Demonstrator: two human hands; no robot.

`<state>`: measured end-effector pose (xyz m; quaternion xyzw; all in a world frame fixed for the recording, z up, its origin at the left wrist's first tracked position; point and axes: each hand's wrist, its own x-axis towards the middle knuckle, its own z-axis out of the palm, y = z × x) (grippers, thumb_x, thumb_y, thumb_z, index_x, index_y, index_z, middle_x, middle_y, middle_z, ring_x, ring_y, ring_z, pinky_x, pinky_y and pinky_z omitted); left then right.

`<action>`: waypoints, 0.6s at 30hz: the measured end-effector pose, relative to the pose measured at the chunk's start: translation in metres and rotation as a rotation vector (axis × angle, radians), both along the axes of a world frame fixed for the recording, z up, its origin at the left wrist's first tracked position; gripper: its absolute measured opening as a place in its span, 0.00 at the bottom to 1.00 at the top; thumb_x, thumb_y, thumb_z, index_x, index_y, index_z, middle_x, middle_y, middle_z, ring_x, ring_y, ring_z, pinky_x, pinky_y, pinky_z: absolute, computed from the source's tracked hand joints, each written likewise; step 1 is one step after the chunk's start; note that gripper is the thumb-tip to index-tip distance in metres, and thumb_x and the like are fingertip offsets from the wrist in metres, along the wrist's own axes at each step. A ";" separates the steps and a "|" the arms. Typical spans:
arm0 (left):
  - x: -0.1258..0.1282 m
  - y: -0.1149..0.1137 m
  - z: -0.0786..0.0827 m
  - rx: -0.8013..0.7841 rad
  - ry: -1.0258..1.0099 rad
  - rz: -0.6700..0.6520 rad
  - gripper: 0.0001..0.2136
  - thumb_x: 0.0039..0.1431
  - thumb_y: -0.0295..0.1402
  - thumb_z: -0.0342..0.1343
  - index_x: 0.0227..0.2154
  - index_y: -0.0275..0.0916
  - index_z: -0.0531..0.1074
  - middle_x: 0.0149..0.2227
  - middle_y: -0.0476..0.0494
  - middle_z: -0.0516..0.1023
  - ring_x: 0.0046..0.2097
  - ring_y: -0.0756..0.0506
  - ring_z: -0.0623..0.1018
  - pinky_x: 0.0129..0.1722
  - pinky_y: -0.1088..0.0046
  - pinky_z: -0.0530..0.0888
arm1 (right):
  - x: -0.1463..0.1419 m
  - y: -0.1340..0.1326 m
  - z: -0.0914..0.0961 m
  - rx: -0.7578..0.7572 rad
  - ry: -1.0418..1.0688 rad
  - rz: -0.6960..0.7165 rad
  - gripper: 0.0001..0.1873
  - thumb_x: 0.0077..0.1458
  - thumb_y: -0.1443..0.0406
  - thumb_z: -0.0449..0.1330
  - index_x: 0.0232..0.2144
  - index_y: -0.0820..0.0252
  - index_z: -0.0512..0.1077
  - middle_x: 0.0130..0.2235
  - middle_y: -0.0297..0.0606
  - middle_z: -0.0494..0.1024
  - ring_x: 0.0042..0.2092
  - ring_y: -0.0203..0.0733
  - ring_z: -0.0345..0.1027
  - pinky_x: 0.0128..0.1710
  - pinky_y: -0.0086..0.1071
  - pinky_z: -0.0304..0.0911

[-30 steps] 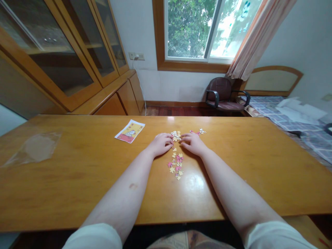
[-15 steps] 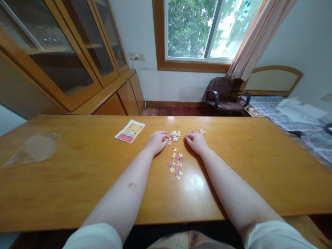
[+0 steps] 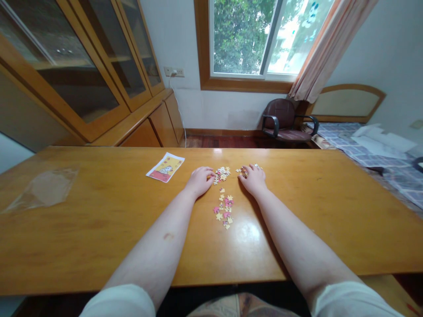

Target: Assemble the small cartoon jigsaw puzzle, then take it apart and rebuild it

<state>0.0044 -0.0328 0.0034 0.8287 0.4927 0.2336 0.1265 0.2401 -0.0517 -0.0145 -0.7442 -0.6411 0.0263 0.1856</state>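
Right hand now farther right, fingertips on far puzzle pieces.

**Varnished wood, matt card, clear film**

The table is orange-brown wood under a smooth, glossy varnish that throws back a white glare. The puzzle pieces look like thin matt cardboard. The picture sheet is printed paper. The bag is clear, crinkled plastic film. The cabinet is varnished wood with glass doors. The curtain is matt cloth.

Three puzzle heaps, one card
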 end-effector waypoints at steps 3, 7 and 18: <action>0.000 0.001 -0.002 0.011 -0.004 -0.010 0.10 0.57 0.34 0.51 0.34 0.42 0.78 0.47 0.44 0.77 0.51 0.42 0.72 0.55 0.60 0.67 | 0.000 0.000 -0.001 0.003 0.000 0.101 0.22 0.53 0.54 0.59 0.49 0.51 0.73 0.59 0.40 0.67 0.60 0.58 0.51 0.59 0.53 0.41; 0.000 0.001 -0.003 0.020 -0.008 -0.020 0.10 0.57 0.34 0.51 0.34 0.43 0.78 0.47 0.45 0.77 0.51 0.42 0.73 0.55 0.61 0.67 | -0.001 0.001 -0.001 0.033 0.040 0.235 0.09 0.54 0.58 0.60 0.36 0.52 0.77 0.50 0.36 0.75 0.57 0.54 0.56 0.59 0.53 0.40; 0.000 0.001 -0.003 0.016 -0.011 -0.038 0.10 0.57 0.34 0.52 0.34 0.42 0.78 0.47 0.44 0.77 0.51 0.42 0.72 0.55 0.61 0.67 | 0.000 0.003 0.001 0.070 0.038 0.312 0.08 0.52 0.58 0.63 0.32 0.55 0.78 0.41 0.39 0.78 0.49 0.48 0.62 0.52 0.42 0.50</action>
